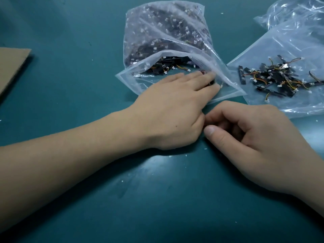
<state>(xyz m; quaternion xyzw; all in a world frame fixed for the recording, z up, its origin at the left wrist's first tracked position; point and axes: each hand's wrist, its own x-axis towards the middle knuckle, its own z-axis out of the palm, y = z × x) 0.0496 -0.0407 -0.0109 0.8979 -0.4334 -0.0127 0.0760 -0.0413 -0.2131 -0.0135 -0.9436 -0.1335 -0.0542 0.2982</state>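
Evidently the bag [166,32] of wired parts [163,67] at twelve o'clock on the bench [70,85] is being picked from, the left hand [168,109] laid nearly flat inside its mouth, the right hand [259,142] curled at five o'clock, its hold not discernible; next, one part must be pinched out.

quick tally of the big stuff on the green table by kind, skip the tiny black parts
clear plastic bags: 3
brown cardboard sheet: 1
bare hands, left hand and right hand: 2
total: 6
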